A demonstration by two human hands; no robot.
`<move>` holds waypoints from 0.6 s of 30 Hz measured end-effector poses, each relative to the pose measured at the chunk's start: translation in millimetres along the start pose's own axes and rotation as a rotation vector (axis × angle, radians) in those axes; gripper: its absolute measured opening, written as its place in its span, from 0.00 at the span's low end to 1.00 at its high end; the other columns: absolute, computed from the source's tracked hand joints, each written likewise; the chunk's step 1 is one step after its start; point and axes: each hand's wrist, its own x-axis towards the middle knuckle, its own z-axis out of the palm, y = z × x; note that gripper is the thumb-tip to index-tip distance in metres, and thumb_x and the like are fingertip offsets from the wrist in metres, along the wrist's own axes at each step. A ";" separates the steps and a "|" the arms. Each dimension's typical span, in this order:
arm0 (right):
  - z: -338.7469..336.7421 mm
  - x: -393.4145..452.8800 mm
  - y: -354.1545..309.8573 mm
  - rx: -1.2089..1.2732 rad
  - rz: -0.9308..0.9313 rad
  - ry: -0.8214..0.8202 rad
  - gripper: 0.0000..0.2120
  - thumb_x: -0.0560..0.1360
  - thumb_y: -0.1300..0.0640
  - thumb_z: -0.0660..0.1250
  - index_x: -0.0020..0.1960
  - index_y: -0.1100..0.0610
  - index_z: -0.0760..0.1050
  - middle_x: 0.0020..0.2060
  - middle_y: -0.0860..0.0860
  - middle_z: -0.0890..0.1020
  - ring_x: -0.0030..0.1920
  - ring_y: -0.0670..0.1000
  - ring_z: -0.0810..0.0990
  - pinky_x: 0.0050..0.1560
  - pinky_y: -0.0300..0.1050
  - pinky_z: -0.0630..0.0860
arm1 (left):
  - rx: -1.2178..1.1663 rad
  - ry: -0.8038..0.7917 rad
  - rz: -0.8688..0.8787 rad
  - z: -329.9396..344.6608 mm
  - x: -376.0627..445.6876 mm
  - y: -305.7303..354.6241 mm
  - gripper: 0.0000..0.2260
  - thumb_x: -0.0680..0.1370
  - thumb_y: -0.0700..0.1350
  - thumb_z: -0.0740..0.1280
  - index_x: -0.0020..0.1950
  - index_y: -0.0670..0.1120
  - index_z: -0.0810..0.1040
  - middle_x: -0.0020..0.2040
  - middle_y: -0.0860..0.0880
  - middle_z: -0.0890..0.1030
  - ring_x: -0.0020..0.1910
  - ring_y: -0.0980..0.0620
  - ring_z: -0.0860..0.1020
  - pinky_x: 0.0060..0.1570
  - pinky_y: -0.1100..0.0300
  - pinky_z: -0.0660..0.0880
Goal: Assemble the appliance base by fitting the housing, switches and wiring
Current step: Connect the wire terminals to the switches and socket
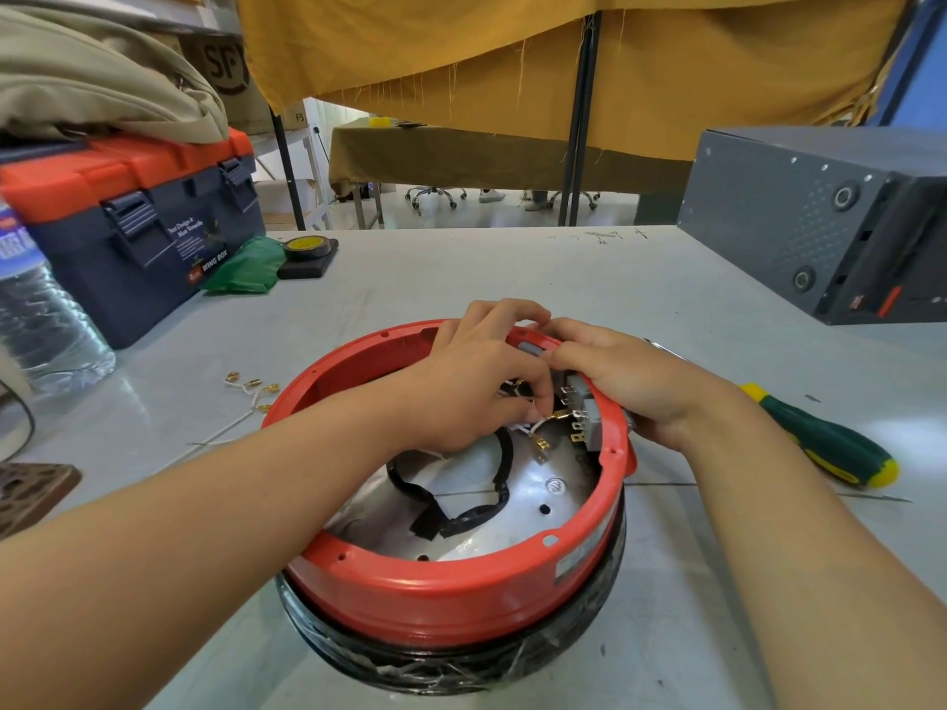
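Observation:
The round red housing [435, 597] stands upside down on the table, its shiny metal floor [517, 509] showing inside. A black-sleeved cable [492, 504] curls across that floor. Grey switches [584, 417] with brass tabs sit in the right wall. My left hand [476, 381] reaches into the housing and pinches a white wire with a brass terminal [556, 416] right by the switch tabs. My right hand [630, 381] grips the housing's right rim from outside, behind the switches.
Loose white wires with brass terminals [251, 392] lie left of the housing. A green-and-yellow screwdriver [825, 443] lies at the right. A blue and orange toolbox [133, 217], a tape roll [307, 248], a water bottle [46, 325] and a grey metal box [820, 222] ring the table.

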 end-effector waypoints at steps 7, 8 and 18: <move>-0.4 0.3 1.0 0.009 -0.001 0.001 0.15 0.77 0.61 0.60 0.60 0.48 0.76 0.50 0.54 0.85 0.51 0.55 0.84 0.59 0.58 0.77 | 0.012 0.020 0.015 0.5 0.6 -0.3 0.09 0.74 0.46 0.70 0.40 0.60 0.74 0.71 0.54 0.58 0.67 0.59 0.53 0.59 0.62 0.50; -0.2 0.4 1.1 0.006 -0.001 0.004 0.15 0.77 0.61 0.60 0.60 0.48 0.76 0.51 0.56 0.84 0.52 0.56 0.83 0.59 0.59 0.76 | 0.016 0.025 0.018 0.8 1.0 -0.6 0.09 0.74 0.46 0.70 0.40 0.60 0.74 0.71 0.54 0.58 0.67 0.59 0.53 0.59 0.62 0.50; 0.2 -0.2 0.4 0.032 0.009 0.008 0.16 0.77 0.60 0.60 0.62 0.48 0.75 0.54 0.61 0.82 0.55 0.61 0.81 0.61 0.62 0.73 | 0.128 0.026 0.072 3.9 0.3 -4.5 0.02 0.76 0.50 0.66 0.47 0.57 0.77 0.70 0.53 0.58 0.66 0.56 0.53 0.59 0.61 0.50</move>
